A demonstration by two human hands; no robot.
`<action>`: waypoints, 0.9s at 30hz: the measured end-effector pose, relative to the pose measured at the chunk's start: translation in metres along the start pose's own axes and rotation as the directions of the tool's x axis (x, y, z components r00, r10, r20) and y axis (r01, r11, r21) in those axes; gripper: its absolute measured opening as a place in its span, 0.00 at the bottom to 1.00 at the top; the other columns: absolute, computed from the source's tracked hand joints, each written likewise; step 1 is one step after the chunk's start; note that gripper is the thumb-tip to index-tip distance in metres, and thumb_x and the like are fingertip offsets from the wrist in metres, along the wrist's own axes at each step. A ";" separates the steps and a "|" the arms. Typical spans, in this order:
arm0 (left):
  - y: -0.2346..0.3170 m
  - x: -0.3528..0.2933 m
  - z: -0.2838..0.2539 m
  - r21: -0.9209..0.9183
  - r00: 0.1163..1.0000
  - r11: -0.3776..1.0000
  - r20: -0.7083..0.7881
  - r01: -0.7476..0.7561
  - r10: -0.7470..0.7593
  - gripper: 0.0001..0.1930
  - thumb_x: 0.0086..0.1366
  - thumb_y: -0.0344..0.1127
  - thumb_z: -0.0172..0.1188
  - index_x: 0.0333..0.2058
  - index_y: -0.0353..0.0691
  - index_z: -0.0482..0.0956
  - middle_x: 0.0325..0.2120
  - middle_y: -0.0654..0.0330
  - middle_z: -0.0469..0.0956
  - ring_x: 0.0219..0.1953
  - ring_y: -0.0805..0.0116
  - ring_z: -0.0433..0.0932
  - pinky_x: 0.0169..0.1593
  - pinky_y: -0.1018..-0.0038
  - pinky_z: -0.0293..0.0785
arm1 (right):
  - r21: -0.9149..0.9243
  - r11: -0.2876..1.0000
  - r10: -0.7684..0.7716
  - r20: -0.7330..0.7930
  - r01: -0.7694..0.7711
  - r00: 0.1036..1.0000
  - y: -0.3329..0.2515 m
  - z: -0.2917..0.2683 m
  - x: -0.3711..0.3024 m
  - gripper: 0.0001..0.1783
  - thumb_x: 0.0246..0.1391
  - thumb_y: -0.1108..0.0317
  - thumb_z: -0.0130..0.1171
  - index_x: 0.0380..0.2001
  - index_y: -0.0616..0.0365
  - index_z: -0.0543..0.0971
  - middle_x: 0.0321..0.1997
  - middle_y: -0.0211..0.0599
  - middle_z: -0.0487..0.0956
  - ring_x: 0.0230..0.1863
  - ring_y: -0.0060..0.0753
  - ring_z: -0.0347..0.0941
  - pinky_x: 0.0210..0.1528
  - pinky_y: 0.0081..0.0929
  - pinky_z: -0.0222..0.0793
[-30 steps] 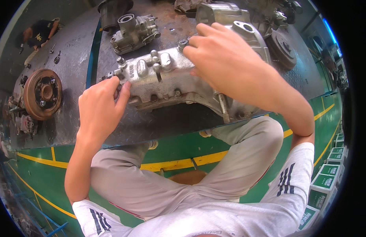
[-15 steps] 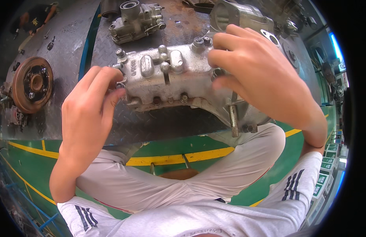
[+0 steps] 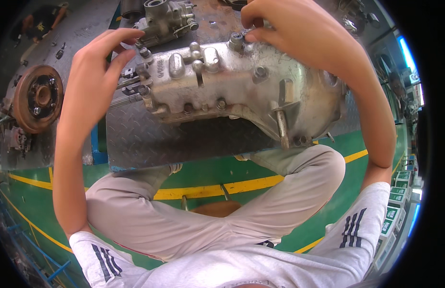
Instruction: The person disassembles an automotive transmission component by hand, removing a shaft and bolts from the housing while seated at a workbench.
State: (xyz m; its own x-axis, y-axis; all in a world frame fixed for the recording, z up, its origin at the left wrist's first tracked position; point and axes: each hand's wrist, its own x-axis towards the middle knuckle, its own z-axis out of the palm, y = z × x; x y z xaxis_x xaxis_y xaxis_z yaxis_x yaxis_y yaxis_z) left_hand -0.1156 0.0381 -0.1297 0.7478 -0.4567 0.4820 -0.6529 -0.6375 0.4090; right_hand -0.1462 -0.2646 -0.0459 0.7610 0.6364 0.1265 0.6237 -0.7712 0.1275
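Note:
A silver cast gearbox housing lies on the metal bench with bolts along its edges. My left hand hovers by its left end, thumb and forefinger apart, close to a corner bolt but with nothing held between them. Over the far edge bends my right hand, its thumb and curled fingers around a small bolt, partly hidden by the thumb. Beside it stands a larger bolt. A splined shaft sticks out of the left end, and a metal lever shaft points toward me.
Another metal gear casing stands behind the housing. To the left sits a rusty brake drum on a second bench, with loose small parts beyond. A person is at the far left. Yellow lines cross the green floor.
Both hands have moved away from me, from the housing's nearer bolts to its far-edge bolts. The left thumb and forefinger have come apart. The view has shifted slightly.

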 end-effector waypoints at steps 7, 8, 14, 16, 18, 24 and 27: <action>-0.035 0.024 0.010 -0.211 0.965 0.977 0.246 -0.034 0.087 0.11 0.62 0.20 0.64 0.44 0.34 0.84 0.37 0.59 0.83 0.40 0.68 0.80 0.45 0.72 0.75 | -0.179 0.983 0.073 0.235 -0.031 0.969 -0.006 -0.011 0.017 0.07 0.52 0.72 0.64 0.27 0.66 0.85 0.28 0.55 0.82 0.38 0.60 0.80 0.43 0.47 0.76; -0.033 0.024 0.009 -0.203 0.964 0.978 0.250 -0.038 0.090 0.11 0.62 0.20 0.64 0.44 0.34 0.84 0.37 0.59 0.83 0.40 0.68 0.80 0.45 0.72 0.75 | -0.182 0.983 0.079 0.269 -0.030 0.960 -0.006 -0.011 0.016 0.07 0.51 0.72 0.63 0.29 0.66 0.85 0.30 0.54 0.82 0.40 0.59 0.80 0.45 0.47 0.75; -0.037 0.027 0.008 -0.027 0.966 0.994 0.234 -0.109 0.112 0.08 0.61 0.24 0.67 0.40 0.34 0.84 0.35 0.58 0.82 0.36 0.64 0.79 0.41 0.72 0.74 | -0.105 0.986 -0.112 0.172 0.131 0.979 0.013 0.003 0.018 0.10 0.50 0.72 0.64 0.37 0.62 0.85 0.39 0.45 0.84 0.50 0.53 0.77 0.54 0.47 0.71; -0.031 0.028 0.009 -0.061 0.970 0.990 0.204 -0.125 0.135 0.08 0.61 0.24 0.67 0.40 0.34 0.84 0.35 0.57 0.82 0.36 0.63 0.79 0.41 0.71 0.74 | -0.044 0.996 -0.066 0.228 0.078 0.971 0.012 0.000 0.019 0.11 0.51 0.71 0.64 0.39 0.61 0.85 0.41 0.43 0.84 0.52 0.51 0.76 0.56 0.47 0.70; -0.033 0.029 0.011 -0.093 0.972 0.985 0.172 -0.148 0.162 0.07 0.61 0.24 0.67 0.39 0.34 0.84 0.36 0.57 0.82 0.35 0.62 0.79 0.40 0.71 0.74 | -0.047 0.999 0.016 0.267 -0.004 0.963 0.016 0.004 0.021 0.11 0.51 0.72 0.64 0.40 0.61 0.85 0.41 0.44 0.84 0.51 0.51 0.76 0.56 0.46 0.70; -0.027 0.032 0.003 0.061 0.963 0.996 0.266 -0.069 0.051 0.07 0.58 0.24 0.68 0.37 0.33 0.84 0.35 0.54 0.83 0.33 0.60 0.80 0.40 0.69 0.76 | 0.007 0.998 -0.061 0.193 0.061 0.979 0.021 0.005 0.021 0.09 0.53 0.70 0.64 0.36 0.62 0.85 0.38 0.45 0.84 0.50 0.51 0.77 0.56 0.44 0.71; -0.017 0.031 0.009 0.052 0.980 0.994 0.183 -0.096 0.085 0.07 0.60 0.27 0.68 0.36 0.31 0.82 0.29 0.53 0.82 0.31 0.59 0.79 0.39 0.68 0.75 | -0.006 1.000 -0.008 0.239 0.010 0.971 0.009 -0.010 0.021 0.08 0.54 0.69 0.64 0.33 0.63 0.85 0.36 0.45 0.84 0.50 0.51 0.76 0.57 0.43 0.70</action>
State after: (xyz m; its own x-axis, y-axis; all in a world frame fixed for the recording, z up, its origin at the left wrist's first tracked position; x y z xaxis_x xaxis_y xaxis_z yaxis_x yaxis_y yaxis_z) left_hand -0.0804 0.0286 -0.1288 0.6989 -0.6149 0.3655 -0.7146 -0.6222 0.3197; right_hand -0.1264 -0.2578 -0.0324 0.7764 0.6200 -0.1133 0.6303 -0.7647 0.1343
